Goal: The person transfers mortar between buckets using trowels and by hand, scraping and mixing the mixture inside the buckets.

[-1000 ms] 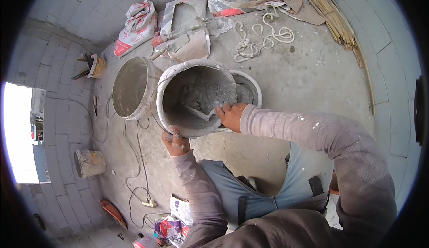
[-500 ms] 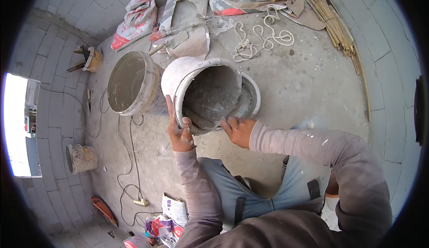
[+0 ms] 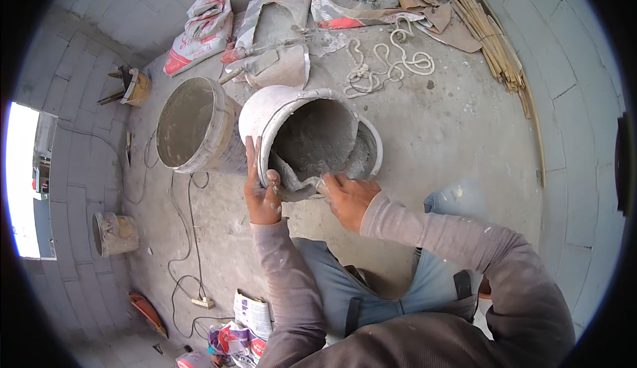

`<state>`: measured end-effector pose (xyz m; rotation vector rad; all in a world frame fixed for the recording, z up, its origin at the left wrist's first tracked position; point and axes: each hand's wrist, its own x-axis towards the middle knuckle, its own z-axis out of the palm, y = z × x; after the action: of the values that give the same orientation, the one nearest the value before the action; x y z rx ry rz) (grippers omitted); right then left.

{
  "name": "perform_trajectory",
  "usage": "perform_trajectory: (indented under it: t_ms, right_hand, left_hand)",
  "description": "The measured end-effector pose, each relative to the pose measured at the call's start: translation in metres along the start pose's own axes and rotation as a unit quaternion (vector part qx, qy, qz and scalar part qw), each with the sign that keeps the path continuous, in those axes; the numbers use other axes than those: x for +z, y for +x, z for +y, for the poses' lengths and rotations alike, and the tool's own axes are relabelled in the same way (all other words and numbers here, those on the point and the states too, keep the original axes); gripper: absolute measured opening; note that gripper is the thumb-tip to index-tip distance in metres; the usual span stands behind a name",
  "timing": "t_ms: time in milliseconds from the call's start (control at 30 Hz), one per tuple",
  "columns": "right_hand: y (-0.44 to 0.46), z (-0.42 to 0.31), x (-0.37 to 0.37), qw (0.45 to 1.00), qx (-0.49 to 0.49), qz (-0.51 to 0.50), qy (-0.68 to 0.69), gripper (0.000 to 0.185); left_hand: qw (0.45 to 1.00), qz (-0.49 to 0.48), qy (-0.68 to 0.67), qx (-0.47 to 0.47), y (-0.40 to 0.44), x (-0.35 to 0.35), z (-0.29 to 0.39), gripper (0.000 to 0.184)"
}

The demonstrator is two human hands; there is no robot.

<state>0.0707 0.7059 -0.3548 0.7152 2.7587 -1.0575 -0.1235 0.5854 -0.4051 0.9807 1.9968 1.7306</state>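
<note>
Left hand (image 3: 263, 197) gripped a tilted white bucket (image 3: 269, 113) just beyond it, right hand (image 3: 350, 200) clasped what seemed a grey scraper (image 3: 308, 183) at the mouth.

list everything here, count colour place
tilted bucket: one, whitish, centre
lower bucket: one, pale, partly behind it
large bucket: one, greyish, centre left
small bucket: one, pale, left
tool bucket: one, yellowish, upper left
bags: several, white-red, top
rope: one, cream, upper right
sticks: bundle, tan, upper right
cord: uncounted, dark, lower left
socket: one, cream, lower left
wrappers: several, multicoloured, bottom
object: one, orange, lower left
opening: one, white, left
walls: several, grey, around
trousers: pair, blue, bottom
left hand: one, grey-smeared, gripping tilted bucket
right hand: one, grey-smeared, at its mouth
</note>
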Motion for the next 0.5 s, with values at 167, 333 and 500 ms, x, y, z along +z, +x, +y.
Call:
perform_trajectory:
  t_ms: [167,333,500]
  right_hand:
    - [0.048,0.015,-0.006,0.98,-0.103,0.087,-0.145,0.048]
    - [0.077,0.036,0.001,0.981,-0.064,0.004,-0.182,0.045]
    - [0.083,0.05,0.008,0.988,0.008,-0.093,-0.121,0.046]
  left_hand:
    - [0.999,-0.026,0.011,-0.017,0.005,0.004,0.014,0.067]
    - [0.998,0.03,-0.06,-0.007,0.001,0.015,0.033,0.031]
    - [0.998,0.023,-0.056,-0.018,-0.004,0.013,0.014,0.038]
